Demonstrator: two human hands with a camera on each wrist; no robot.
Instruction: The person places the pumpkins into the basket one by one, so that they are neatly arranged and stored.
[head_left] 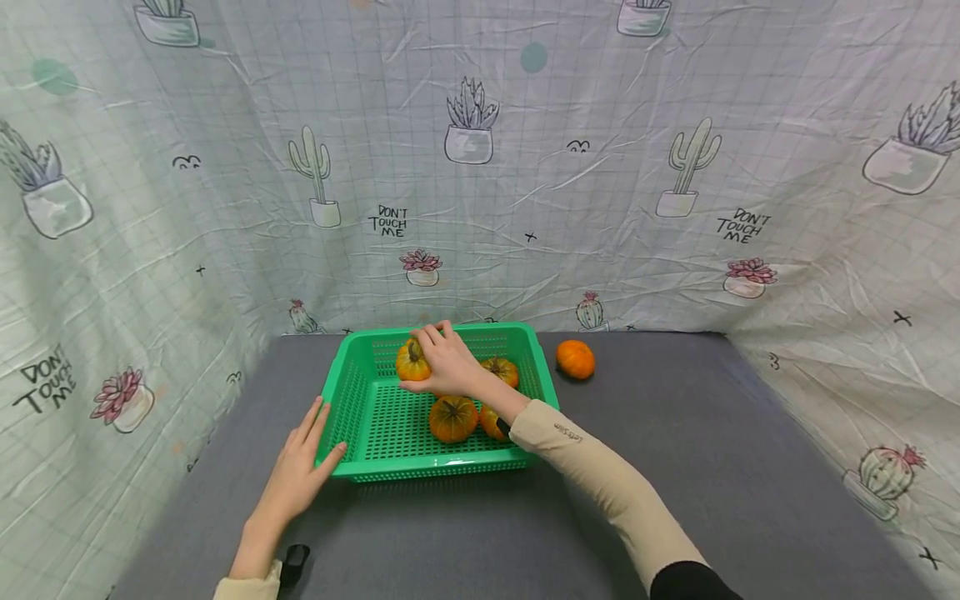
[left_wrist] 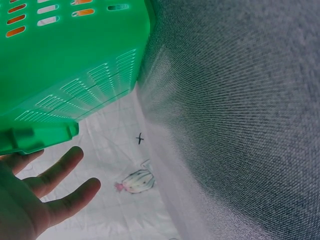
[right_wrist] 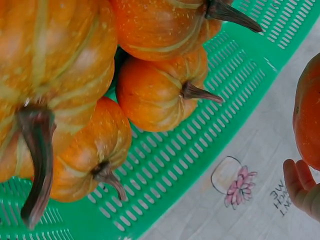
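Note:
A green slotted plastic basket (head_left: pixel 375 460) sits on the grey table with several small orange pumpkins (head_left: pixel 453 418) in it, streaked yellow-green and stemmed. My right hand (head_left: pixel 450 363) reaches over the basket and grips one mini pumpkin (head_left: pixel 412 361) above its left part, fingers over the far side and thumb nearer me. In the right wrist view, this held pumpkin (right_wrist: pixel 310 115) is at the right edge, apart from the pumpkins (right_wrist: pixel 155 92) in the basket. My left hand (head_left: pixel 296 467) rests on the basket's left rim, its fingers straight and spread; the left wrist view shows the fingers (left_wrist: pixel 62 172) beside the rim.
One plain orange pumpkin (head_left: pixel 575 359) lies on the table outside the basket, off its right rear corner. Behind and at both sides hangs a pale cloth (head_left: pixel 525 192) printed with potted cacti. Grey tabletop (head_left: pixel 675 450) stretches right of the basket.

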